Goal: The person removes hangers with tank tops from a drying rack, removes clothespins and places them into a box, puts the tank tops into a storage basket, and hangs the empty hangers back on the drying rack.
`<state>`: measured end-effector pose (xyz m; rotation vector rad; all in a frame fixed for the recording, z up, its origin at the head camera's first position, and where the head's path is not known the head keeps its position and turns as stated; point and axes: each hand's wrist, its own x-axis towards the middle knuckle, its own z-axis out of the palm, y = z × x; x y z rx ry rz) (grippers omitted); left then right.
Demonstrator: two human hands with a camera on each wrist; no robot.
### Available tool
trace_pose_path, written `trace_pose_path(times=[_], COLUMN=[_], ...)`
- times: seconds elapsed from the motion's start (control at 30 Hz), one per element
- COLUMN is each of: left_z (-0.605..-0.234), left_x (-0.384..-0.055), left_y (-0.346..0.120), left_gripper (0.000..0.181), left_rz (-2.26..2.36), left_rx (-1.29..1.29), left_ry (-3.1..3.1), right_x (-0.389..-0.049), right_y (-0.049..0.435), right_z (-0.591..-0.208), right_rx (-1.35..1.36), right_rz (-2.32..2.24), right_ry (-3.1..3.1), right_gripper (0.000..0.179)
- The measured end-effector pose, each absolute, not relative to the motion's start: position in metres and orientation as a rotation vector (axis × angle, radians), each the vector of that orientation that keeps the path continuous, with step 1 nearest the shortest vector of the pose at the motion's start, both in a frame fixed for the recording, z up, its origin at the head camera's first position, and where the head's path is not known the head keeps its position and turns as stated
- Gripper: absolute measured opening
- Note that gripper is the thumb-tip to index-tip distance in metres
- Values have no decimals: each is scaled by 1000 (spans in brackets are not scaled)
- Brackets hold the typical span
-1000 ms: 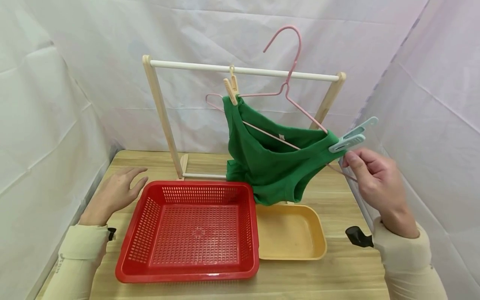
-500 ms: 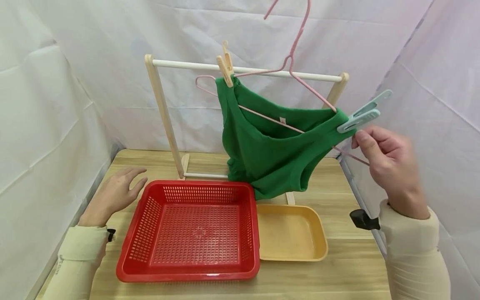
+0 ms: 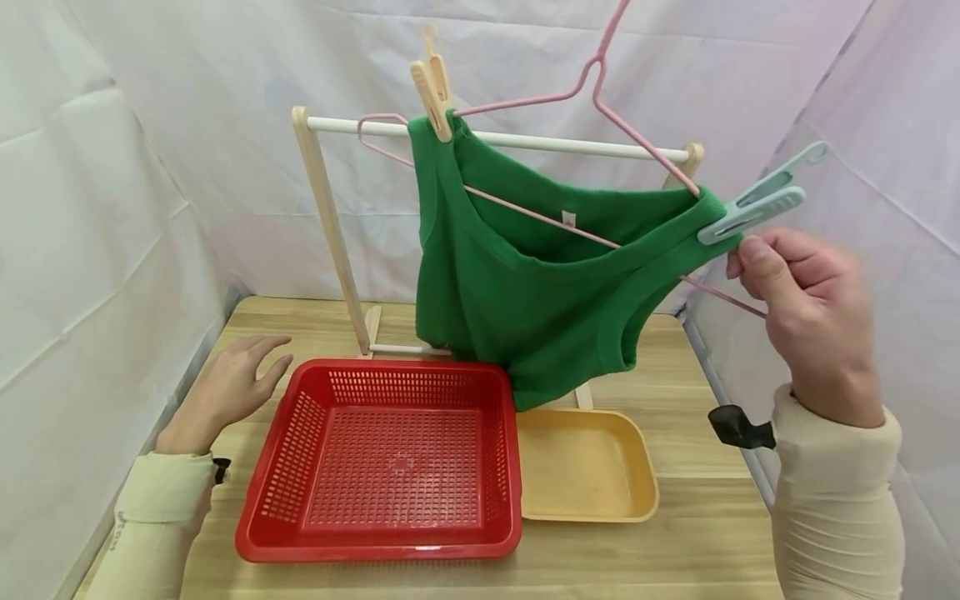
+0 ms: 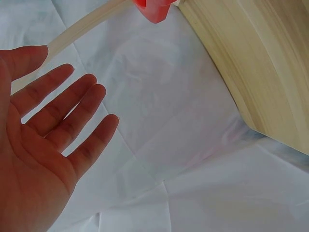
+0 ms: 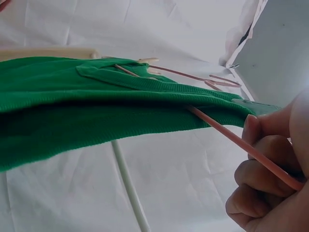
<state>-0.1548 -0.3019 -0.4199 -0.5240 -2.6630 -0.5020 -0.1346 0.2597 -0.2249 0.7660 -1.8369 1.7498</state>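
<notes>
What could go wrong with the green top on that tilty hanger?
The pink hanger slants down toward the right hand, so the green top might slide that way if the mint clip slips. The left hand holds nothing, so the hanger might swing if the right hand's pinch loosens. The top's lower edge looks close to the red basket, so it might snag.

Cloth, plastic and wood
I see a dull cloth top (image 3: 517,300), a shiny plastic basket (image 3: 401,500) and a smooth wood table (image 3: 697,525).
</notes>
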Motion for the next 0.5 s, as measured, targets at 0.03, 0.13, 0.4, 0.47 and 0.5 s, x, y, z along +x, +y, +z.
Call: trace_pose_path(times=[0.03,0.13,0.4,0.47,0.5], left_z=[-420,-420,-422,-422,-422], left_x=[-155,-154,-152,-152,-152], left_y=[-302,-302,-302,-303,-303], left_gripper=[31,31,30,30,30], left_rz=[-502,-504,-516,-522,-526], left_rx=[-525,-526,-526,-525,-523], left_ry=[-2661,-2652,-2639,-2644,-2648], right_x=[-134,-130,-125,-124,-124], right_y=[259,256,254,255,256], right_z=[-224,-221,-220,-222,-222], right_rx=[772,786,865,897,913], right_rz=[1757,1766,1916,1976,2008], right_ry=[-1819,-1783,-1630,-1567,-1531], right_gripper=[21,21,22,21,20])
